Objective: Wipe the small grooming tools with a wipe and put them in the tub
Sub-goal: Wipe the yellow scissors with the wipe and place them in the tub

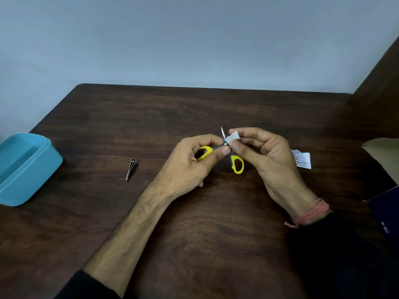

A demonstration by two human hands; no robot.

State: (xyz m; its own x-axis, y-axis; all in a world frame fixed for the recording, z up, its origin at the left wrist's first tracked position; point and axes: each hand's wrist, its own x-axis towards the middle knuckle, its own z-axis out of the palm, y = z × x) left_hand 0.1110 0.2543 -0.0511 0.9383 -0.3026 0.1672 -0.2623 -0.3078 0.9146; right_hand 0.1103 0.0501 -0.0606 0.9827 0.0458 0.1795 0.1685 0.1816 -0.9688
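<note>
Scissors, small, steel-bladed with yellow plastic loop handles [226, 151], held above the dark wooden worktop [194, 212], left hand [194, 165] gripping one loop, right hand [259, 152] pinching a white wipe [232, 138] on the blade: judged light, rigid, sharp-tipped, best held by handles.

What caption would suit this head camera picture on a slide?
Left hand holds yellow-handled scissors while right hand wipes the blade with a wipe.

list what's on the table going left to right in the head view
blue tub → nail clipper → left hand → yellow-handled scissors → right hand pinching the wipe → torn wipe packet → brown envelope edge
</note>
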